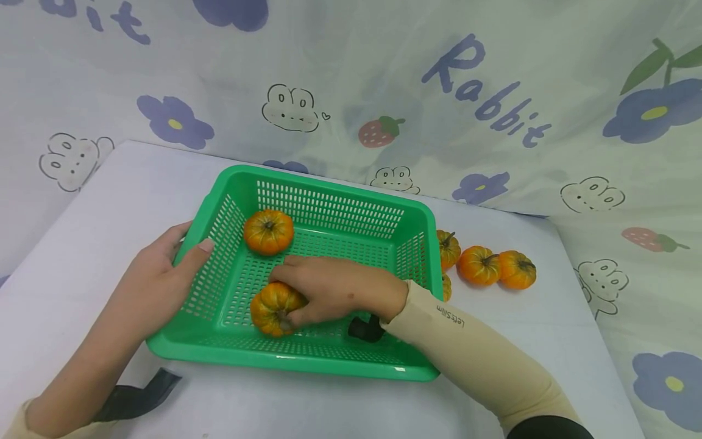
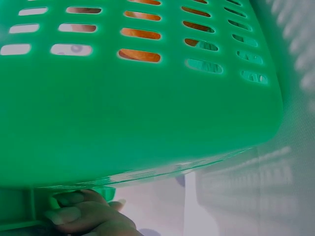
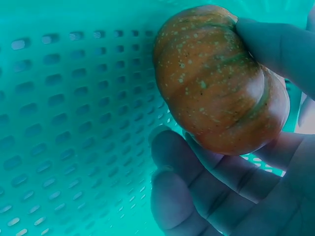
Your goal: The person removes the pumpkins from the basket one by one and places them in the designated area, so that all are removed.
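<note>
A green plastic basket with slotted walls stands on the white table. My left hand grips its left rim, thumb on top; in the left wrist view the fingers curl under the rim. Inside the basket, my right hand holds a small orange pumpkin near the front left. The right wrist view shows this pumpkin between the thumb and the fingers, close to the slotted wall. A second orange pumpkin sits in the basket's back left corner.
Several more pumpkins lie on the table just right of the basket, some partly hidden by its wall. A patterned cloth hangs behind the table. Dark straps hang at both wrists.
</note>
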Motion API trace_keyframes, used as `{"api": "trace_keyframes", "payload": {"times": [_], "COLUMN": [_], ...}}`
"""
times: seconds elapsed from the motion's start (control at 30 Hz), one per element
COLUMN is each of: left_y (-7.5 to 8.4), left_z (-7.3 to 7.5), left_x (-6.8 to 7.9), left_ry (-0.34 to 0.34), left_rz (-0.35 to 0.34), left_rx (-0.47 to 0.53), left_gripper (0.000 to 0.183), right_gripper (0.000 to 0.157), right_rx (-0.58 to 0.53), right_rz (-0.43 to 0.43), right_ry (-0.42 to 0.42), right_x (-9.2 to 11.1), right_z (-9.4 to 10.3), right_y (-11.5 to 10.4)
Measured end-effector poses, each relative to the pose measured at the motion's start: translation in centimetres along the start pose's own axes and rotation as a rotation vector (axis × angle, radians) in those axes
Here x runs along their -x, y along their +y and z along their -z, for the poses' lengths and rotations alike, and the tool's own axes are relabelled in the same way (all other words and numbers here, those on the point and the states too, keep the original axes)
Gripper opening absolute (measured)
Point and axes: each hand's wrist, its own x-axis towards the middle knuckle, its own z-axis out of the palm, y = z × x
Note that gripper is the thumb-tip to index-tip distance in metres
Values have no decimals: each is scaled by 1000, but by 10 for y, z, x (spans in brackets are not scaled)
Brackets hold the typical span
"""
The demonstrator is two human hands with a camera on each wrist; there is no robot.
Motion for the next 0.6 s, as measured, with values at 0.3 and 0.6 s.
{"api": "trace_keyframes", "payload": {"times": [0.3, 0.6], "left_y": [-1, 0], "left_z": [-1, -1], "left_x": [1, 1], "left_ry": [0, 9], "left_rz": [-5, -8], "left_rx": [16, -15], "left_gripper": [69, 68], "right_gripper": [39, 34], "right_rx": [-2, -4], "right_rz": [1, 5], "right_ry": [9, 21], "right_x": [1, 0], "right_z": [1, 0], "right_y": [0, 2]}}
